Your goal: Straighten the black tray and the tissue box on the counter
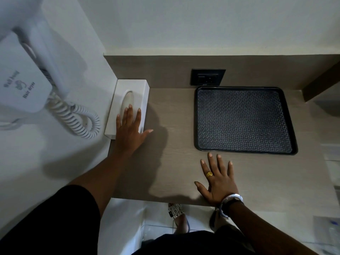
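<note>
Tissue box (131, 89): it lies at the left of the frame, against the white wall (55, 162) and running back toward the rear panel. Your left hand (128, 128) rests flat on its near end, fingers spread and straight, thumb out over the tabletop (174, 162). This grip is open; it presses down on the box and clamps nothing.

Black tray (244, 119): it sits at the right of centre, its far rim just below the wall socket (207, 77) and close to the rear panel. Nothing is on it. Its edges look roughly parallel to the panel, though the wide lens bends the lines, so true squareness cannot be confirmed.

Your right hand (219, 181) lies palm down on the tabletop just short of the tray's near rim, fingers spread, not touching it. This grip is also open and empty.

Assessment: the tissue box is the step in hand, and the tray appears placed or nearly so. The box seems slightly angled against the wall. The next move likely calls for a light sliding push from your left palm to bring its long side flush with the wall, then a check of the tray's near edge.
</note>
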